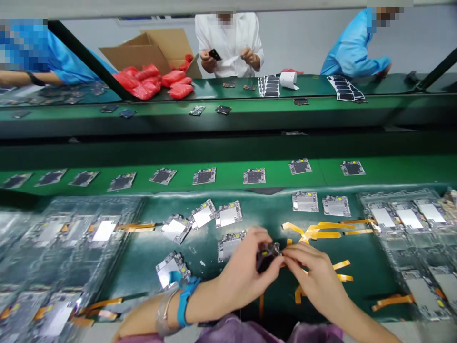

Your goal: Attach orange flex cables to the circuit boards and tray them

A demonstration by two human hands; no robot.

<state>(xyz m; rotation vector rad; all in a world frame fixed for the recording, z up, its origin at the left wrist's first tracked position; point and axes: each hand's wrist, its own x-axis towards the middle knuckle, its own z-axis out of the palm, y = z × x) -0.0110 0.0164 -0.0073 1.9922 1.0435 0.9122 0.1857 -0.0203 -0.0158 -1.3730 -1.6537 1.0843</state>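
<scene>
In the head view, my left hand (246,269), with a blue band at the wrist, grips a small dark circuit board (266,255) tilted up between thumb and fingers. My right hand (317,271) is closed in a pinch at the right edge of that board. Whatever its fingertips hold is too small and hidden to make out. Orange flex cables (323,234) lie scattered on the green table mat beyond and beside my right hand. Just past my left hand rests a circuit board with a silver shield (228,245), and several similar ones lie to its left.
Clear plastic trays with boards stand left (128,209) and right (387,247). Beyond the table, a green conveyor belt (228,183) carries a row of boards. Across it are people in white and blue, red bags (143,81) and a cardboard box (171,45).
</scene>
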